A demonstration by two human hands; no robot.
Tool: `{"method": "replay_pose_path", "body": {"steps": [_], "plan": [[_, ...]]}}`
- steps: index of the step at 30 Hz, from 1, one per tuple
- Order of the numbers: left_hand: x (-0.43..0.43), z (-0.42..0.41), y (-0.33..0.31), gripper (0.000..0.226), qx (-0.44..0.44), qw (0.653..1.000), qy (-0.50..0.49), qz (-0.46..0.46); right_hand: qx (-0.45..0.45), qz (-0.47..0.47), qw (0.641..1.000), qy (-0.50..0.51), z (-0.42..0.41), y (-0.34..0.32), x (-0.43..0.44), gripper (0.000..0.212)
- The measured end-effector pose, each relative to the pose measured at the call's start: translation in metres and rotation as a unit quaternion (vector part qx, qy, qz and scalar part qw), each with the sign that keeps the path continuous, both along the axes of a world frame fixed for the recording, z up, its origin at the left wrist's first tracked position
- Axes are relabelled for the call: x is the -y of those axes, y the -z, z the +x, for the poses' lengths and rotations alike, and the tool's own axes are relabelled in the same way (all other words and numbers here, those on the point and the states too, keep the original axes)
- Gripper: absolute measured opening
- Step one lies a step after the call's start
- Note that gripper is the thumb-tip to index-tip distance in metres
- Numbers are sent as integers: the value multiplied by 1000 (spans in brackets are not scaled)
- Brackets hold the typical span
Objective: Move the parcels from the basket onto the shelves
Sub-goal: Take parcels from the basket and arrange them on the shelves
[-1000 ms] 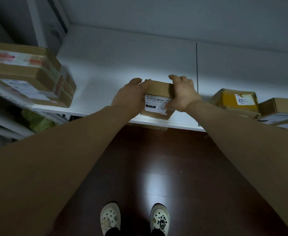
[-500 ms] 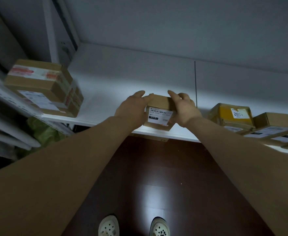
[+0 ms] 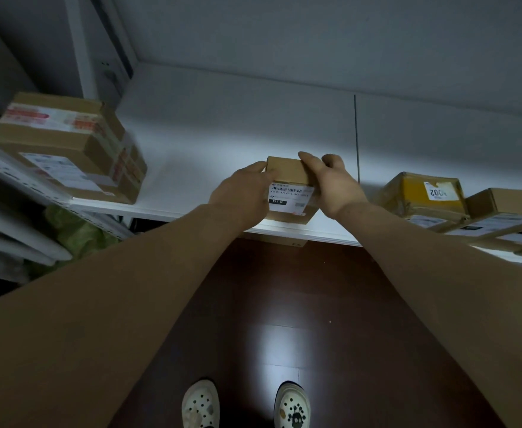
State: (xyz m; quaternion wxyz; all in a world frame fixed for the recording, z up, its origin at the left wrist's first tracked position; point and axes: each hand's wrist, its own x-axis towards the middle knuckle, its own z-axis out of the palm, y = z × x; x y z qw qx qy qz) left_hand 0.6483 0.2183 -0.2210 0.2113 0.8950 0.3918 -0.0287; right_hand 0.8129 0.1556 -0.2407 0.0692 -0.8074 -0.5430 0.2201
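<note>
My left hand (image 3: 242, 196) gripped the small parcel (image 3: 287, 177) on its nine o'clock side, and my right hand (image 3: 332, 186) gripped its three o'clock side. The parcel sat at the front edge of the white shelf (image 3: 191, 149).

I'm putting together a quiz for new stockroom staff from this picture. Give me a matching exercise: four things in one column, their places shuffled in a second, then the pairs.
Things
1. small box
2. yellow parcel
3. taped boxes
4. white shoes

Places
A. on the dark floor
B. at the left end of the shelf
C. held between the left hand and the right hand at the shelf's front edge
D. on the shelf, right of both hands

Pairs: 1-C, 2-D, 3-B, 4-A
</note>
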Motion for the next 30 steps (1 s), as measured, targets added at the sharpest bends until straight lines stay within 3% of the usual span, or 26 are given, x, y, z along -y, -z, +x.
{"method": "replay_pose_path", "body": {"steps": [3,6,12,18,23,30], "plan": [[1,-1,-1,58,-5,1000,-6,-7,-6,-25,999,44,-3,-5,1,93],[2,-8,-5,63,-22,1000,-9,-15,-2,-22,998,59,-6,-9,5,103],[11,-55,-40,70,-38,995,-77,-40,90,69,994,-7,-42,-54,18,88],[57,-167,-85,69,-36,973,-219,-64,68,64,983,-158,-148,-109,13,78],[124,-304,-104,65,-33,912,-398,-93,37,59,943,-326,-284,-137,15,68],[215,-501,-103,60,-12,781,-618,-86,-12,13,867,-499,-494,-140,48,63]]}}
